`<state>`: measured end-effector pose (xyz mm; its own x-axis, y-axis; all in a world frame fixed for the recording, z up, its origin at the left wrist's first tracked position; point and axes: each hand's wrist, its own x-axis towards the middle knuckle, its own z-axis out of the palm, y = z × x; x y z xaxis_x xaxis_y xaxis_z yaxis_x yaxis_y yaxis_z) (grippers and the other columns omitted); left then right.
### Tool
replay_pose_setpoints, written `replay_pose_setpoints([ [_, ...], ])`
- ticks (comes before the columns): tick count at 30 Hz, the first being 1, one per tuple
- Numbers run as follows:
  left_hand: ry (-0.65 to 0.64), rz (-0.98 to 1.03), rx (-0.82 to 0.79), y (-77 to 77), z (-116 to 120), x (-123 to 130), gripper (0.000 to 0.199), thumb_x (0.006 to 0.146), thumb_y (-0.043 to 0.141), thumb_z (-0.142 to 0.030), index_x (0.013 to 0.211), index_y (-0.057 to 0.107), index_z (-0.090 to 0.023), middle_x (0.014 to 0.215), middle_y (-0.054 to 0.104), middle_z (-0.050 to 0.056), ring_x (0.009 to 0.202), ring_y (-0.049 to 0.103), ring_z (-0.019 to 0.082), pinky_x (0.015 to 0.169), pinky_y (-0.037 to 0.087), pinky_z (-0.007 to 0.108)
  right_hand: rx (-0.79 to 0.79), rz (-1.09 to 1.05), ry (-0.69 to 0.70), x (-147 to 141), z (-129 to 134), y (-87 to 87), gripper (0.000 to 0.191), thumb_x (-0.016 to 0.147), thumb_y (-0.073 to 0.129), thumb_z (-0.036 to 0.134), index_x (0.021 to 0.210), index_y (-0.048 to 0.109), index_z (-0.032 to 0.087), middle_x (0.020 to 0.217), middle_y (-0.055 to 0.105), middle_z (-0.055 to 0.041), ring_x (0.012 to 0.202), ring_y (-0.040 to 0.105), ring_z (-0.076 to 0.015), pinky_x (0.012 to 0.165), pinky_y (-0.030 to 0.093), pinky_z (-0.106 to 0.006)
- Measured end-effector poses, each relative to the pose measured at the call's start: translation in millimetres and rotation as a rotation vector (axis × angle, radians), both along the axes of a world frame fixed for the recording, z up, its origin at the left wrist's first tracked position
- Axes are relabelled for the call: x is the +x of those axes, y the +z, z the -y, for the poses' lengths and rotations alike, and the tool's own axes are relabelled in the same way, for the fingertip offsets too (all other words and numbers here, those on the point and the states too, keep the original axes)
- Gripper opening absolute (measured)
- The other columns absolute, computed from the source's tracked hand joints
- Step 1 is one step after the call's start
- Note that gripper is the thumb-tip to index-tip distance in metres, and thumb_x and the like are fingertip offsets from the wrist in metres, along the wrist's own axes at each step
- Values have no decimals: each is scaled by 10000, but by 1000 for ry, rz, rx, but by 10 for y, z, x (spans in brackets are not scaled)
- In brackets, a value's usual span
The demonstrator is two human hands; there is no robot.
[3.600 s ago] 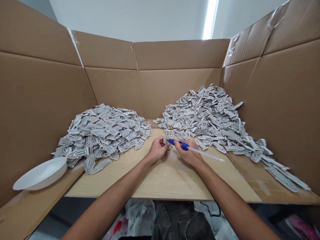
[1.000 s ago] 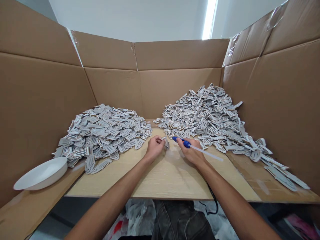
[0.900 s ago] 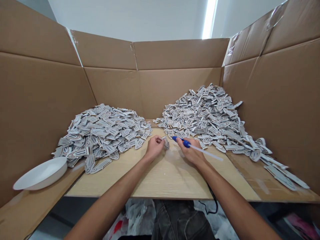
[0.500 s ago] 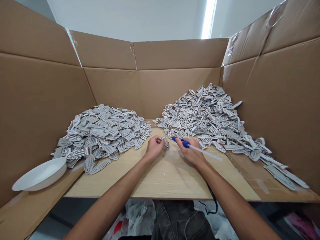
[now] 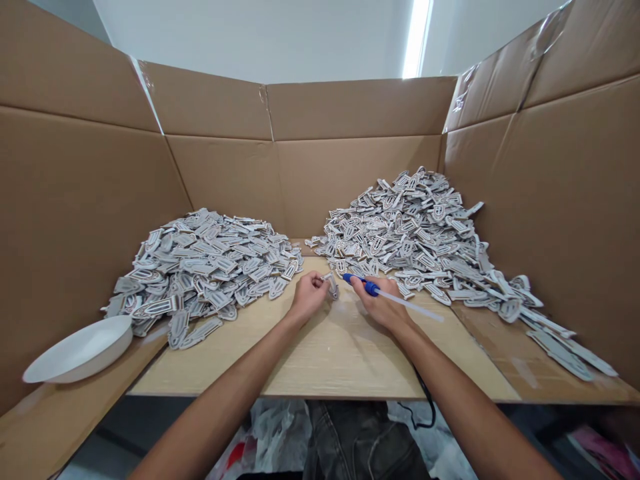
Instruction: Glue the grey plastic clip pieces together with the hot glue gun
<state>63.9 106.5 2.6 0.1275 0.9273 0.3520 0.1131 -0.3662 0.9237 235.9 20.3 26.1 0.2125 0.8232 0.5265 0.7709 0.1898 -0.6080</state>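
Observation:
Over the middle of the table, my left hand (image 5: 309, 293) pinches a small grey-and-white striped tab (image 5: 331, 286) between thumb and fingers. Its free end points right. Just across from it, my right hand (image 5: 383, 301) is closed around a blue pen-like tool (image 5: 371, 287), with the blue tip aimed at the tab and a thin, translucent stem trailing back to the right. A small gap separates tip and tab. Behind my left hand lies a heap of similar grey tabs (image 5: 210, 257); a taller heap (image 5: 405, 227) rises behind my right hand.
Tall cardboard walls (image 5: 350, 177) enclose the back and both sides. A white shallow bowl (image 5: 80, 350) rests at the left edge. Longer grey strips (image 5: 565, 353) spread along the right side. A black cord (image 5: 425, 400) hangs over the table's front edge (image 5: 330, 395).

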Motion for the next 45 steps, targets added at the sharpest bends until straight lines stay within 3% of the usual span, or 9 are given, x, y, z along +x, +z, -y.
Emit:
replay_pose_setpoints([
  [29, -13, -9, 4, -10, 0, 17, 160, 731, 710, -221, 638, 583, -198, 551, 565, -21, 513, 491, 123, 518, 350, 237, 4, 20, -7, -4, -20, -20, 563, 927, 503, 620, 518, 501, 234, 518, 538, -5, 520, 409, -155, 554, 271, -301],
  [40, -28, -48, 37, -32, -18, 6, 155, 767, 695, -229, 661, 588, -192, 575, 600, -2, 533, 525, 133, 527, 362, 235, -26, 75, 7, 20, -51, -44, 572, 946, 493, 624, 594, 669, 209, 575, 639, -31, 563, 492, -159, 577, 294, -292],
  [45, -19, -79, 57, -31, -26, 12, 158, 767, 687, -237, 655, 584, -192, 580, 598, -2, 539, 524, 134, 528, 359, 236, -21, 76, 0, 24, -60, -56, 577, 940, 499, 629, 580, 659, 208, 558, 622, -28, 562, 485, -155, 578, 292, -295],
])
